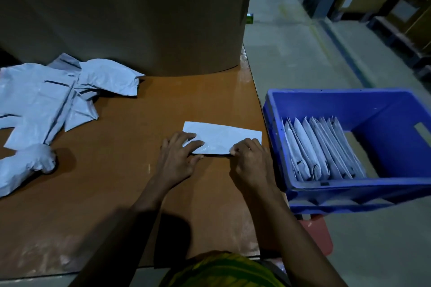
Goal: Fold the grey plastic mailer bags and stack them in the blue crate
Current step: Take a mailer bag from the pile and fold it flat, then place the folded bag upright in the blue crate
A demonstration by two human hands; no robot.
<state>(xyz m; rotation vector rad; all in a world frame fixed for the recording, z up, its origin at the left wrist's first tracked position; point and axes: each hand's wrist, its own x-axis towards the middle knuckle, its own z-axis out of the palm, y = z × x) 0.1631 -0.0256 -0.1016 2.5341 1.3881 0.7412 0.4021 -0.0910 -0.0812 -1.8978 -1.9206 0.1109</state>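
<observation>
Partly beneath fingers [194, 144], folded mailer [224, 135]

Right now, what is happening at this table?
A person is folding a grey mailer bag on the brown table. The left hand presses flat on its left end, and the right hand pinches its near right corner. Folded bags already stand in a row inside the blue crate at the table's right side. A pile of unfolded bags waits at the left.
</observation>
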